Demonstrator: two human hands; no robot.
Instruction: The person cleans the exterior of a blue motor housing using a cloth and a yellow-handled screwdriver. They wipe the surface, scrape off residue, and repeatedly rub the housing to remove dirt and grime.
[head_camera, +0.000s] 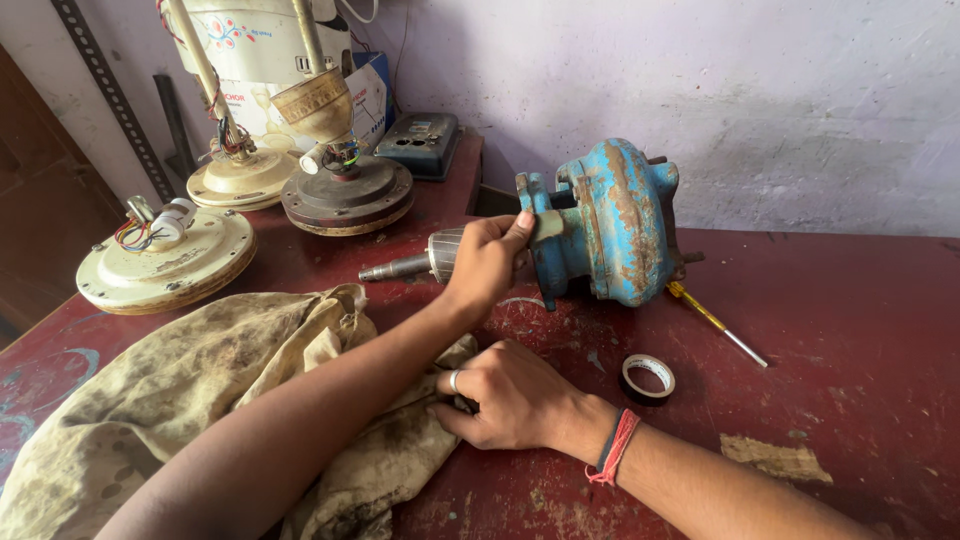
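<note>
On a worn red desk (860, 330), the left hand (488, 262) closes around the shaft end of a rusted blue motor housing (605, 222), thumb pressed against its flange; the steel shaft (400, 267) runs left from the hand, its long axis lying almost level across the desk. The right hand (515, 395), nearer the camera and just below the housing, rests with fingers curled and pinching a stained cloth (200, 400). A roll of black tape (648, 378) and a yellow-handled screwdriver (715, 322) lie to the right; ceiling fan motors (165, 258) sit at far left
</note>
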